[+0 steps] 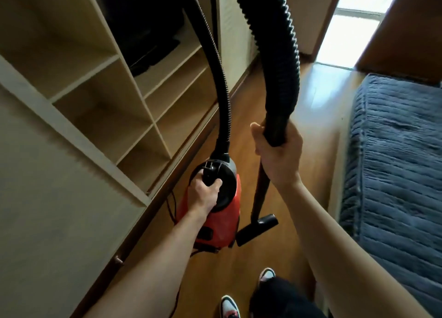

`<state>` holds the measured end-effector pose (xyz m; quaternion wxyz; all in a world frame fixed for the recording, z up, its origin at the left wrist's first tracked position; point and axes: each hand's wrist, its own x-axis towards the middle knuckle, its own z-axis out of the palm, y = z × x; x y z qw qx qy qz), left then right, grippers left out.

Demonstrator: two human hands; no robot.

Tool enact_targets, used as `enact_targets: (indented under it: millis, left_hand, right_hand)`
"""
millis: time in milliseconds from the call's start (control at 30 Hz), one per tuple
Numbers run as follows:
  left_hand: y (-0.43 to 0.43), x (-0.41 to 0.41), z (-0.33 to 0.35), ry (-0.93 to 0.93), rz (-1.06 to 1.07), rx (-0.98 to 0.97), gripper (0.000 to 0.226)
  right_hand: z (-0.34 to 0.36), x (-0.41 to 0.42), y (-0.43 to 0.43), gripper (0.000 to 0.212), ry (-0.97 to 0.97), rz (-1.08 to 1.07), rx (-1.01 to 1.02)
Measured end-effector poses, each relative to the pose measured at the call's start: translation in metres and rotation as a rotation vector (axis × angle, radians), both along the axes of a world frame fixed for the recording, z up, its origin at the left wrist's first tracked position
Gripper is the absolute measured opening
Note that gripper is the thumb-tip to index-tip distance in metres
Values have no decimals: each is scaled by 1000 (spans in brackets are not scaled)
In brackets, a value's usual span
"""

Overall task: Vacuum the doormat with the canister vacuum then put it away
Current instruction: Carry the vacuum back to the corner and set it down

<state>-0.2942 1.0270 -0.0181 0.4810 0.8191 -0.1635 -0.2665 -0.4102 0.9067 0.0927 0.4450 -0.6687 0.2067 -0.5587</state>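
Narrow wood floor [311, 97] between shelving [100, 117] and blue bed [394, 150], vacuum [223, 224] midway

Beige cubby shelf unit [100, 107] seen at left; dark object, possibly a TV [148, 30], housed in its upper bay. Blue quilted mattress [394, 162] laid right of shelf unit, wooden floor [311, 97] between.

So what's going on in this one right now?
A person stands on a wooden floor between an open shelf unit and a blue quilted cover. The left hand grips the top handle of the red canister vacuum. The right hand grips the black wand where the ribbed hose joins it, and the floor nozzle sits low beside the vacuum. No doormat is in view.
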Motion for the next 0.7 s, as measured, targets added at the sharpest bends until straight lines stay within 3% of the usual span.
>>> enact_targets:
  millis: [133, 300, 700]
  left_hand:
    - [-59, 27, -4, 27, -48, -51, 36]
    - [-150, 52, -3, 30, -134, -81, 11]
    - [-402, 110, 2, 23, -301, -48, 14]
  right_hand:
    - [-13, 14, -53, 27, 15, -109, 27]
    - [-24, 26, -127, 42, 26, -210, 61]
    - [-24, 72, -369, 51, 11, -285, 25]
